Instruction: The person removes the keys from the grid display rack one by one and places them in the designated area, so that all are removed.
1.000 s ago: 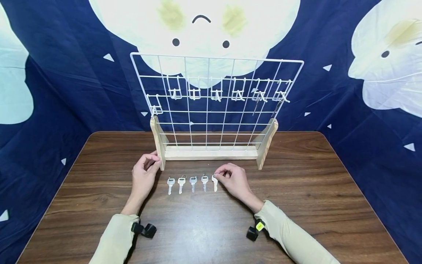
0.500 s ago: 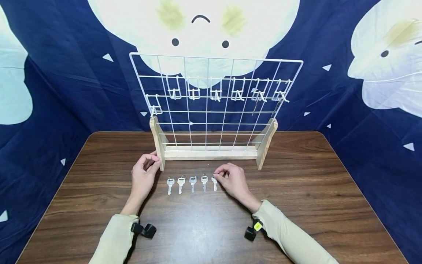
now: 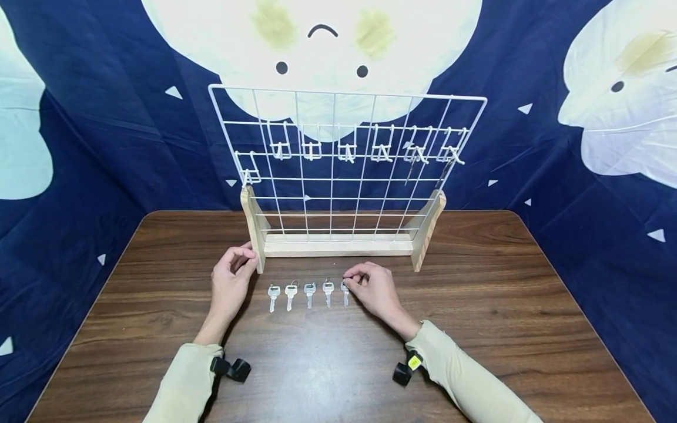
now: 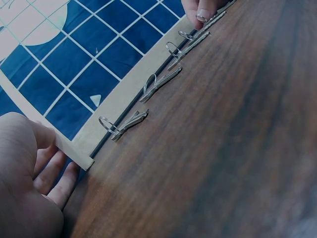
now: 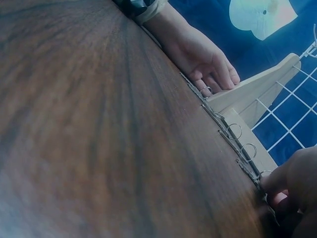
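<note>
Thumb and fingers of my left hand (image 3: 231,282) grip the left wooden side piece (image 3: 255,232) of a white wire grid rack. In the left wrist view, the fingers (image 4: 49,171) reach behind that wood. My right hand (image 3: 376,289) pinches the top of the rightmost silver key (image 3: 346,298), whose blade points toward me; fingertips partly cover its head. Left of it, several more silver keys with split rings lie in a row on the table, from the leftmost key (image 3: 272,298) to the key (image 3: 328,294) closest to my right hand.
White hooks hang across the grid (image 3: 338,178), one hook (image 3: 250,176) lower at the left. Dark slender items hang from the two rightmost hooks, one below the far-right hook (image 3: 451,155). A blue cloth (image 3: 132,147) with cloud prints stands behind the brown table (image 3: 502,282).
The rightmost key looks greyer now, its bright glare gone, as if turned slightly in my right fingers. Both hands stay in nearly the same places.
</note>
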{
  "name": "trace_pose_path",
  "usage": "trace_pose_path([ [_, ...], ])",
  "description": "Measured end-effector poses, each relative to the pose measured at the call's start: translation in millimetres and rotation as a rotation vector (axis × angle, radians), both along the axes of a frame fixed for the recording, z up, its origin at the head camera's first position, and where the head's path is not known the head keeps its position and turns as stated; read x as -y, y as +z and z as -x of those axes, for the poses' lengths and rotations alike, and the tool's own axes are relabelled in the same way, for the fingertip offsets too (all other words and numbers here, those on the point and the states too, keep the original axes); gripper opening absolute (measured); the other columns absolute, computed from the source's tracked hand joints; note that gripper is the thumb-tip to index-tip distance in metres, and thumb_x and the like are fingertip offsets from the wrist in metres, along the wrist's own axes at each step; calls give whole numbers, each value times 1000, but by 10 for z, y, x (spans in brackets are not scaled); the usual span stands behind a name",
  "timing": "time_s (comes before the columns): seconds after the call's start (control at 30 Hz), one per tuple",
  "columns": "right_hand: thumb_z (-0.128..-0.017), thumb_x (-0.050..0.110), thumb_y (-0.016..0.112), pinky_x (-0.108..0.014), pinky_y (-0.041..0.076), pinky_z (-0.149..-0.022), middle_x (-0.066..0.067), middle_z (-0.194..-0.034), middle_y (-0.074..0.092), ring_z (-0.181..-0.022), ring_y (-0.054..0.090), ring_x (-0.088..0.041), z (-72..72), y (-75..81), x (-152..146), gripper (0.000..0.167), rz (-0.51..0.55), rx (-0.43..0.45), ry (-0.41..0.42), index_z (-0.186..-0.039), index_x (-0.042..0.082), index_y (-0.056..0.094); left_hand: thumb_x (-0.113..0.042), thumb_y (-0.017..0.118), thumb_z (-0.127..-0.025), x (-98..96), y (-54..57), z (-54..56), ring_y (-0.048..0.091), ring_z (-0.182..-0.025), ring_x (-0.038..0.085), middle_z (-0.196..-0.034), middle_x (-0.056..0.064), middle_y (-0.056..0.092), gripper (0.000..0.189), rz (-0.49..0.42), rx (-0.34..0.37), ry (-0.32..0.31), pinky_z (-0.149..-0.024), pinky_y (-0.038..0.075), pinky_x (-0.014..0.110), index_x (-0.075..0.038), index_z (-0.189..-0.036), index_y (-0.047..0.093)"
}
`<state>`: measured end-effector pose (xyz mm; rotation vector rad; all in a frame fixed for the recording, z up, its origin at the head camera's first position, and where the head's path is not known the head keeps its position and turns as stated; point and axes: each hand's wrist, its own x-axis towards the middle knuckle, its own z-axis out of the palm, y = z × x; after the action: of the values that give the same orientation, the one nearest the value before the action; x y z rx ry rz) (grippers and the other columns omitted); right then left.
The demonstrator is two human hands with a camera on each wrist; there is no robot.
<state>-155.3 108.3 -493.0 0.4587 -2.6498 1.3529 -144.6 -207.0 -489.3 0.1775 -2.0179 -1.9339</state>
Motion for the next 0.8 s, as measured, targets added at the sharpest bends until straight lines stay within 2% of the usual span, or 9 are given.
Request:
trace_pose_path([
  [0.53, -90, 1, 87, -15, 42, -54, 5, -79, 67, -62, 51, 1, 5, -1, -4, 9, 26, 31, 2, -95, 9, 85, 12, 66, -105, -1, -4, -3, 69, -114, -2, -143, 28, 65, 12, 1, -3, 7, -103, 56, 13, 20, -110, 59],
  [0.8, -91, 1, 87, -15, 40, -54, 4, -79, 68, -61, 51, -1, 5, 17, -4, 10, 62, 81, -14, -96, 9, 85, 15, 64, -104, -9, 2, -10, 69, -114, -3, -143, 32, 64, 11, 2, -30, 0, -104, 55, 13, 22, -110, 57],
])
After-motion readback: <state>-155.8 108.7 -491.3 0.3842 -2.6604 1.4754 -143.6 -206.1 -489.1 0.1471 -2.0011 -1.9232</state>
